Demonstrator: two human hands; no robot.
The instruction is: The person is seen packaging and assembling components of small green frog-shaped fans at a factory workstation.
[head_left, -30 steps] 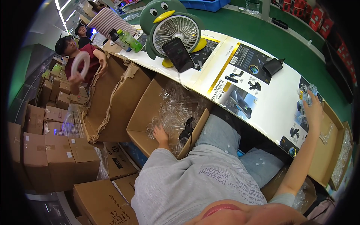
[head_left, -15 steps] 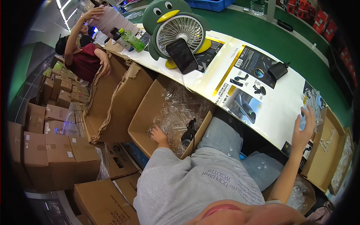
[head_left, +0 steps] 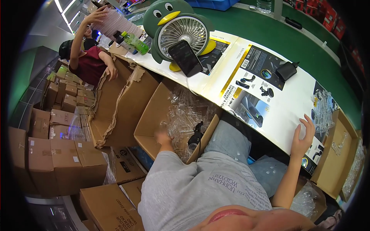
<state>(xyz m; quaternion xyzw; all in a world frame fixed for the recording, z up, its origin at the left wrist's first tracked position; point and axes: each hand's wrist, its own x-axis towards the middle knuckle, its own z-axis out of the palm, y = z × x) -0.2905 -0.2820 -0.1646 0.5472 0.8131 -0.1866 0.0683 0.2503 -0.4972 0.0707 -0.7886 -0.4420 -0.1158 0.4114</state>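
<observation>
My left hand (head_left: 163, 136) is down inside an open cardboard box (head_left: 148, 117) beside my lap, against a heap of clear plastic pieces (head_left: 185, 106). Its fingers are blurred, so whether they hold a piece is not visible. A black part with a round end (head_left: 195, 134) lies in the same box, near its right wall. Over the front edge of the white worktable, my right hand (head_left: 303, 139) is raised with its fingers apart and nothing in them. Closest to it is a bundle of clear plastic pieces (head_left: 323, 111) on the table.
A penguin-shaped fan (head_left: 183, 34) stands on the table behind a leaning phone (head_left: 185, 57). A black box-shaped device (head_left: 287, 71) lies farther right. A shallow cardboard tray (head_left: 331, 158) sits at the right edge. Stacked cartons (head_left: 63, 161) and a co-worker (head_left: 86, 63) are on the left.
My right hand has come down and slightly left, toward the table's front edge. The left hand has shifted slightly within the box and its fingers have blurred. The co-worker's lower hand has moved a little.
</observation>
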